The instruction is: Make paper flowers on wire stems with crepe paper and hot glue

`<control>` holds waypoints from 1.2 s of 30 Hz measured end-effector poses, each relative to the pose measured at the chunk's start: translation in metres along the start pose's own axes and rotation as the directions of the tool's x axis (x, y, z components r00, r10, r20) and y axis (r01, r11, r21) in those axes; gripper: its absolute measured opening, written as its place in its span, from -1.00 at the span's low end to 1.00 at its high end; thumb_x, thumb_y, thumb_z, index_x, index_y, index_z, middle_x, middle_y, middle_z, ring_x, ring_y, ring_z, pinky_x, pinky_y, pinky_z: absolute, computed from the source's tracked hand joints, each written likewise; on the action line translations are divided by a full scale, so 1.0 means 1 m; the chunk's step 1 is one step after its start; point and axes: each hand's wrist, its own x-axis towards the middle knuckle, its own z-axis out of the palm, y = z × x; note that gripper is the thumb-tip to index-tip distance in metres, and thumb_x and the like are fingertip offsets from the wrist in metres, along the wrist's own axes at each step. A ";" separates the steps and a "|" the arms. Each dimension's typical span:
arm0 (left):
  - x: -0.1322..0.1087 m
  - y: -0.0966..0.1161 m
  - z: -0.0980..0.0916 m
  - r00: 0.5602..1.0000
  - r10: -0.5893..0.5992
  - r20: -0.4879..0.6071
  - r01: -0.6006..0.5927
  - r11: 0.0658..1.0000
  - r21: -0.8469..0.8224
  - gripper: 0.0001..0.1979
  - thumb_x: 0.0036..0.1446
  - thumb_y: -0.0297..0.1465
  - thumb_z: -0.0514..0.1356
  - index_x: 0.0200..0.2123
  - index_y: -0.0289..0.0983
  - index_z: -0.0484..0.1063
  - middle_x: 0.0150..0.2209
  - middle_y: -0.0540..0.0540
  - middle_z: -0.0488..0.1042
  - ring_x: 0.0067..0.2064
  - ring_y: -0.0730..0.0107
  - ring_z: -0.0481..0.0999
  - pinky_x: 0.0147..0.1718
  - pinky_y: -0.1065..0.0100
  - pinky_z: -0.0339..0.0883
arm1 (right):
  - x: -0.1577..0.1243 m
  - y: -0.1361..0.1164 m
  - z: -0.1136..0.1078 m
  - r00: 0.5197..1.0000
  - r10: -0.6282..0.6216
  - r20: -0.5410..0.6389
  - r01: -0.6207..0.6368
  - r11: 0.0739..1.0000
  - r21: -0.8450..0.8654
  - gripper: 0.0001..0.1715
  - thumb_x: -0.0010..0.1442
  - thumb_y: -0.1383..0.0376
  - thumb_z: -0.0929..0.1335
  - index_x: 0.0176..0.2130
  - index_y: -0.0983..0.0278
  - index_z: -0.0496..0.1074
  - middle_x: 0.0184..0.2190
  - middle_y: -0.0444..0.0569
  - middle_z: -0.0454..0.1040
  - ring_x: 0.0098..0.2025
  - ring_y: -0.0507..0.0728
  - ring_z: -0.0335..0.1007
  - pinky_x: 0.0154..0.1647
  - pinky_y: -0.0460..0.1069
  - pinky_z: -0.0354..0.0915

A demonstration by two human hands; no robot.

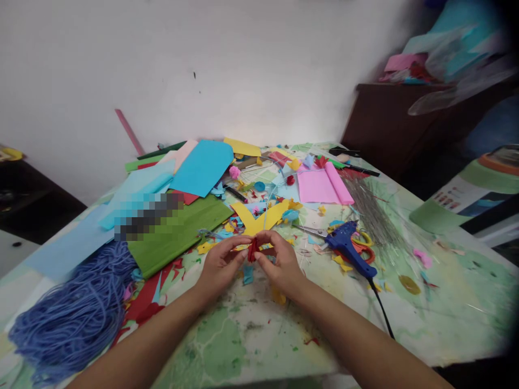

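Observation:
Between my two hands, above the middle of the table, is a small red crepe-paper flower (pixel 252 250), gathered into folds. My left hand (pixel 225 259) pinches it from the left with thumb and fingers. From the other side, my right hand (pixel 279 261) grips it with thumb and curled fingers. Just beyond the hands lies a notched yellow paper piece (pixel 259 219). A blue paper scrap (pixel 247 275) lies below the fingers. To the right, a blue glue gun (pixel 349 249) rests over scissors (pixel 365 249) with orange and yellow handles.
A bundle of blue cord (pixel 77 319) and stacked paper sheets (pixel 203 167) cover the left side. Thin wires (pixel 371 208) and a pink paper roll (pixel 324 183) lie at the right. A green bottle (pixel 454 200) stands at the right edge. The glue gun's cable (pixel 381 309) runs toward the front.

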 end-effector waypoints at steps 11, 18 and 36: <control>0.000 0.001 -0.001 0.997 0.069 0.026 -0.073 0.971 0.228 -0.89 0.08 -0.40 0.17 -0.28 -0.24 0.40 -0.10 -0.16 0.44 -0.05 0.28 0.44 -0.05 0.16 0.34 | 0.006 0.003 0.002 0.992 0.127 -0.010 -0.123 0.971 0.204 -0.85 0.01 0.39 0.32 -0.32 0.26 0.35 -0.31 -0.06 0.42 -0.25 0.08 0.38 -0.22 0.00 0.33; 0.002 0.000 0.000 0.993 0.097 0.069 -0.114 0.937 0.331 -0.87 0.07 -0.38 0.17 -0.27 -0.23 0.42 -0.09 -0.14 0.43 -0.04 0.28 0.40 -0.03 0.16 0.31 | 0.007 0.001 0.003 0.985 0.170 0.004 -0.167 0.963 0.210 -0.92 -0.02 0.40 0.32 -0.49 0.25 0.28 -0.30 -0.05 0.43 -0.13 0.12 0.36 -0.12 0.02 0.29; 0.000 -0.004 0.000 1.000 0.000 0.011 -0.002 0.972 0.235 -0.84 0.12 -0.39 0.12 -0.21 -0.24 0.38 -0.16 -0.12 0.46 -0.17 0.35 0.48 -0.17 0.28 0.40 | 0.004 -0.003 0.003 0.990 0.142 -0.011 -0.142 0.989 0.032 -0.93 0.00 0.41 0.30 -0.42 0.25 0.35 -0.18 0.03 0.45 -0.06 0.13 0.38 -0.22 -0.01 0.37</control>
